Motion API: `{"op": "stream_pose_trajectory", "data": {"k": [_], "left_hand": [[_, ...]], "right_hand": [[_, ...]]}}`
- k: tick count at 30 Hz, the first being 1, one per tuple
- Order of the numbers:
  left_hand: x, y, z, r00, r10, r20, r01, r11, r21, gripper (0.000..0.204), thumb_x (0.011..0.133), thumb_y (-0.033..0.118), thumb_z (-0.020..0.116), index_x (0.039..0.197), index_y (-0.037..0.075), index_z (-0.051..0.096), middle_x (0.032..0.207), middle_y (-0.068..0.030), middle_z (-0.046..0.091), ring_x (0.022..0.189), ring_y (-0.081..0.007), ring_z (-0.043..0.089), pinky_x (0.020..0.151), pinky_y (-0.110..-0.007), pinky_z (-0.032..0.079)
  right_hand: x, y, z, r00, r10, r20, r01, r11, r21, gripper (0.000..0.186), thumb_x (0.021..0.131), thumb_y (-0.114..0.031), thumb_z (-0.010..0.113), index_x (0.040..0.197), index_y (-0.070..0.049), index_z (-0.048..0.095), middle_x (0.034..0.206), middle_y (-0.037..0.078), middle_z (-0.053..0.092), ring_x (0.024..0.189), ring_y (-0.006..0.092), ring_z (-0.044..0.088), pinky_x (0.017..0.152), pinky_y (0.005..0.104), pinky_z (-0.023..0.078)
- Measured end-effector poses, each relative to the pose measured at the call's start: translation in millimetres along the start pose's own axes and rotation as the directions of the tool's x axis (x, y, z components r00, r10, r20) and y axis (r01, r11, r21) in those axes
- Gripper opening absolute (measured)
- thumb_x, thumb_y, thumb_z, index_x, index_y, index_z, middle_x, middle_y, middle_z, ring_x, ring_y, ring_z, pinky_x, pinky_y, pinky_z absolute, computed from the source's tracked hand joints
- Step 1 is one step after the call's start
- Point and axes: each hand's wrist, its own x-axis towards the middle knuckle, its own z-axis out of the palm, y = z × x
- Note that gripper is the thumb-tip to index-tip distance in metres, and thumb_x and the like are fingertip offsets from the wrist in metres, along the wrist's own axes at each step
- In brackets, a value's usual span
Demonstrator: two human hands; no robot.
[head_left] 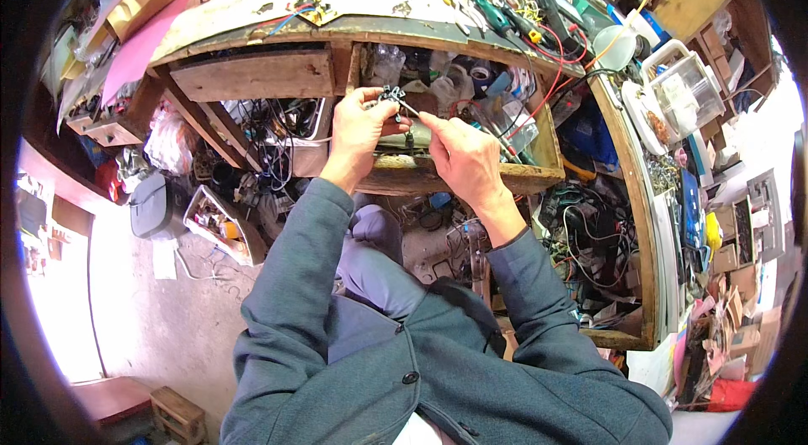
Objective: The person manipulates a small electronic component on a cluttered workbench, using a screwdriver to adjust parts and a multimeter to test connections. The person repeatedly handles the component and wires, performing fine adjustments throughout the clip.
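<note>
Nearest is the dark grey jacket (471, 361) of the person, cut off by the lower edge. Beyond the sleeves, the left hand (358, 132) has its fingers pinched on a small dark part (390, 97), which is held up above the front of the open drawer (471, 180). This part looks black and of irregular outline, with a paler spot; its details are too small to tell, and the fingers hide some of it. The right hand (465, 155) has its fingers closed around a thin tool (411, 109). Only the shaft shows, pointing toward the part; the rest is covered by the hand. Whether the tip touches, I cannot tell. Farther, on the tabletop (370, 23), lie coloured wires (310, 9), and at the right a green-handled tool (491, 14). On the blue box (692, 208), any writing is too small to read.
</note>
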Motion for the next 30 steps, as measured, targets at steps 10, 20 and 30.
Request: {"op": "stream_pose_trajectory", "data": {"k": [10,20,30], "left_hand": [[1.5,-3.4,0.6,1.0,0.025,-0.001,-0.025,0.999,0.024,0.035,0.087,0.002,0.064,0.118,-0.009,0.052,0.094,-0.0141,0.067,0.074,-0.0215,0.07,0.07,-0.032,0.061],[0.6,-5.7,2.4,0.997,0.058,-0.06,-0.055,0.997,0.051,0.034,0.086,0.0,0.065,0.117,-0.01,0.054,0.093,-0.0131,0.067,0.074,-0.0199,0.069,0.069,-0.031,0.061],[1.4,-4.4,1.6,0.997,0.057,-0.06,-0.057,0.998,-0.009,0.033,0.087,0.001,0.065,0.116,-0.011,0.053,0.093,-0.0141,0.067,0.074,-0.0213,0.071,0.069,-0.031,0.061]], "right_hand": [[0.0,-1.1,10.2,0.998,-0.055,-0.034,0.055,0.998,-0.014,0.027,0.082,-0.008,0.068,0.109,-0.01,0.068,0.071,0.006,0.063,0.063,0.0231,0.065,0.054,0.0355,0.05],[-0.2,-9.6,14.9,1.0,-0.024,-0.013,0.024,1.0,-0.001,0.027,0.083,-0.007,0.065,0.11,-0.009,0.067,0.072,0.007,0.064,0.063,0.0244,0.065,0.056,0.0359,0.052],[-3.4,-9.1,13.9,0.999,0.025,-0.048,-0.019,0.994,0.108,0.025,0.083,-0.005,0.063,0.108,-0.009,0.067,0.074,0.01,0.065,0.064,0.0268,0.066,0.056,0.0385,0.051]]}}
